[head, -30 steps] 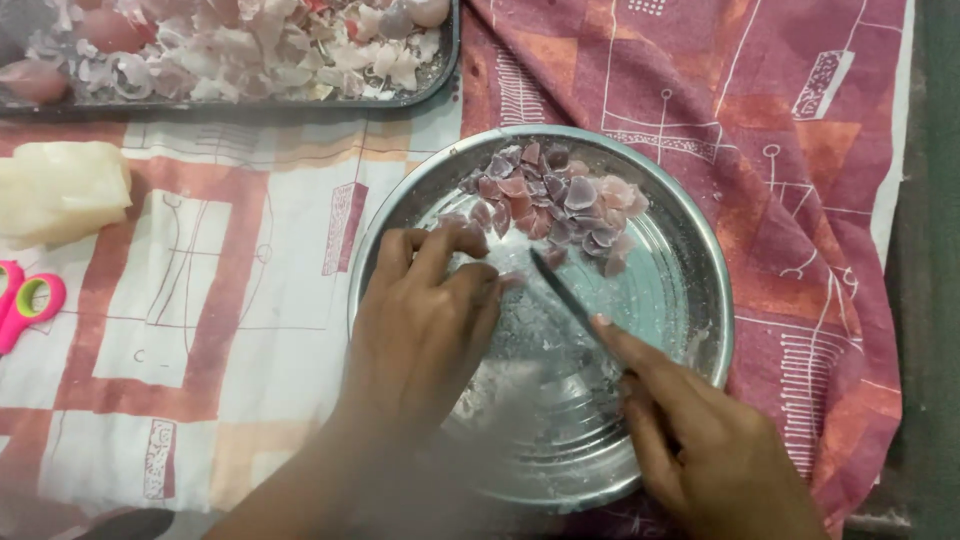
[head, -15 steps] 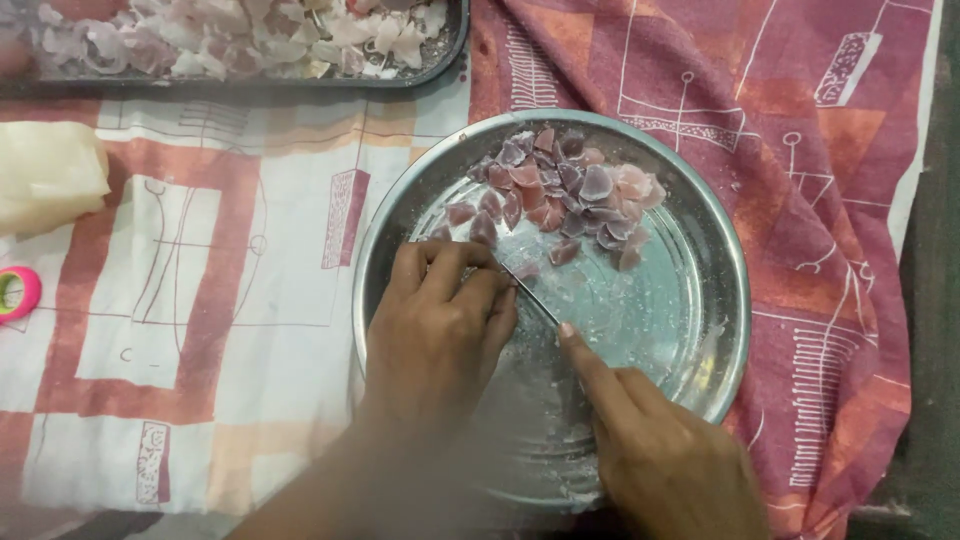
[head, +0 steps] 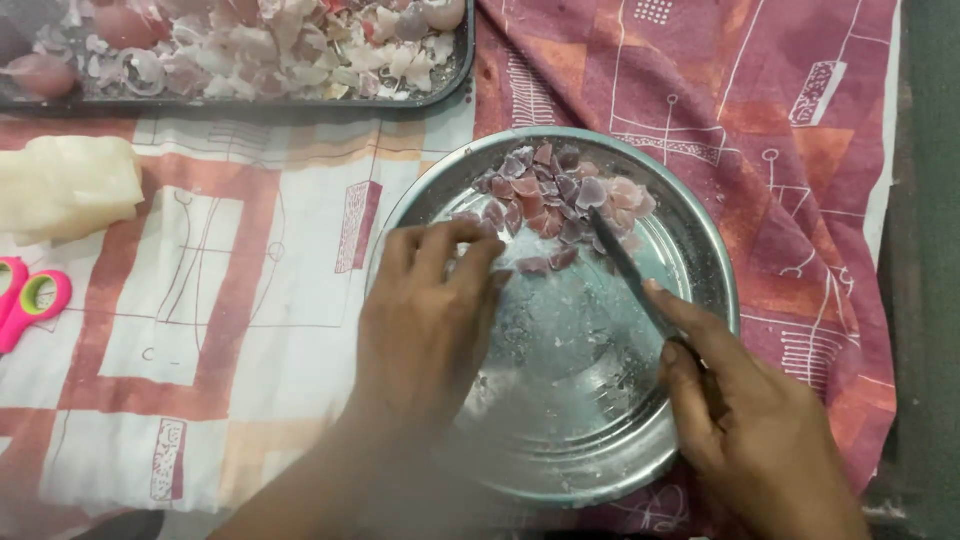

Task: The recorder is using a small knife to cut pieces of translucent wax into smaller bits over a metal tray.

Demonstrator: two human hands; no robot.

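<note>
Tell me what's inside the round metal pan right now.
The metal pan holds a heap of purple cut pieces at its far side, plus whitish residue. The left hand and the knife in the right hand hide parts of the bottom.

Purple-pink chopped pieces [head: 560,200], silver steel plate [head: 700,260], red-patterned cloth [head: 780,110]

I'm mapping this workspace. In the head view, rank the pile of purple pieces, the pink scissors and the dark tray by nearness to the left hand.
From the left hand:
1. Pile of purple pieces, just beyond the fingertips, in the far part of the metal plate.
2. Dark tray, farther up, at the top edge.
3. Pink scissors, far out at the left edge.
</note>
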